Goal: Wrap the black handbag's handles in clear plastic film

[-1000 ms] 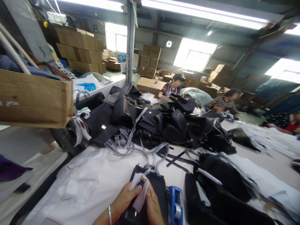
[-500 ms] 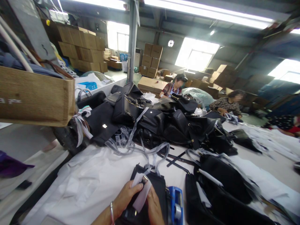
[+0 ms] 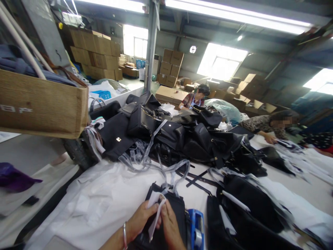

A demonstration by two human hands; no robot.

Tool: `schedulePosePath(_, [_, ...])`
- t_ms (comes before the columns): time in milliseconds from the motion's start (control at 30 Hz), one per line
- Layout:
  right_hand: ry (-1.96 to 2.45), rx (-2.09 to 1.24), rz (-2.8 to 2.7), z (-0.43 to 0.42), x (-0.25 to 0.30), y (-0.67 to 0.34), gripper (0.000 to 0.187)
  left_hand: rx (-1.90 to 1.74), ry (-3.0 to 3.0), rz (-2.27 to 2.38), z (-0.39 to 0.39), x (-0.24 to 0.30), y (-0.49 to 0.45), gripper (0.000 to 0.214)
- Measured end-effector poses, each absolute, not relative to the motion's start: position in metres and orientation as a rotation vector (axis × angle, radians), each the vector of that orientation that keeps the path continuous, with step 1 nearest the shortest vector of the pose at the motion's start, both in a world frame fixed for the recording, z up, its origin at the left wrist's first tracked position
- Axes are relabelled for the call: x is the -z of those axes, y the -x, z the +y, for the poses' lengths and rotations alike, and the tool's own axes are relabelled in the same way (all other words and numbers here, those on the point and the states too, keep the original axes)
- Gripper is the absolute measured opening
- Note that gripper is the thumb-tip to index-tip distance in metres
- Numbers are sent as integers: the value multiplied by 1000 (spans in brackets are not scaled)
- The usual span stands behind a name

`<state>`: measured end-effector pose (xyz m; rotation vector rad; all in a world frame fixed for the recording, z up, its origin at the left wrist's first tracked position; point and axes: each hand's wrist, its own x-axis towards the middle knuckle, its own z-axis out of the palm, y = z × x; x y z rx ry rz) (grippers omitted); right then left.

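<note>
Beneath strip lights, faces a workshop stacked with cardboard boxes (image 3: 96, 52), and nearer, a white worktable (image 3: 199, 199) carrying a heap of black bags (image 3: 170, 133). At the near edge, has one black bag (image 3: 178, 205) lying directly under both hands, probably to leave its hardware facing up and easy to reach. Pinches a white paper strip (image 3: 153, 197) between thumb and fingers of the left hand (image 3: 139, 218); with the right hand (image 3: 170, 222), presses close-set fingertips to its other side. Cannot tell the exact curl of the fingers hidden behind the paper. Holds the strip folded round a metal buckle (image 3: 162, 197), perhaps to shield its finish. Has clear-wrapped handles (image 3: 187, 170) looped away toward the heap, likely out of the way, and a blue tape dispenser (image 3: 197, 222) just right of the bag, presumably for quick reach.
</note>
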<state>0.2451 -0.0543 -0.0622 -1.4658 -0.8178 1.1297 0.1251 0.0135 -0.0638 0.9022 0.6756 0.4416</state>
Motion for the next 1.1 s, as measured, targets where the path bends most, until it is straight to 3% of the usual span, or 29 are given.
schedulePosePath(367, [1178,-1302,-842,-43,55,-248,46,-363,-967,640,19,43,-119,52])
schedulePosePath(567, [1279,-1260,-835,-45,47,-246,34,-463,-1031,651,14,37,-122,57])
schedulePosePath(800, [1344,-1182,-830,-47,48,-238,37,-495,-969,684,11,51,-117,49])
schedulePosePath(1000, [1465,-1025,-911,-46,44,-238,37,-448,-1162,649,8,54,-113,60])
schedulePosePath(1100, [1525,-940,-920,-70,13,-294,33,-428,-1301,973,1,37,-123,59])
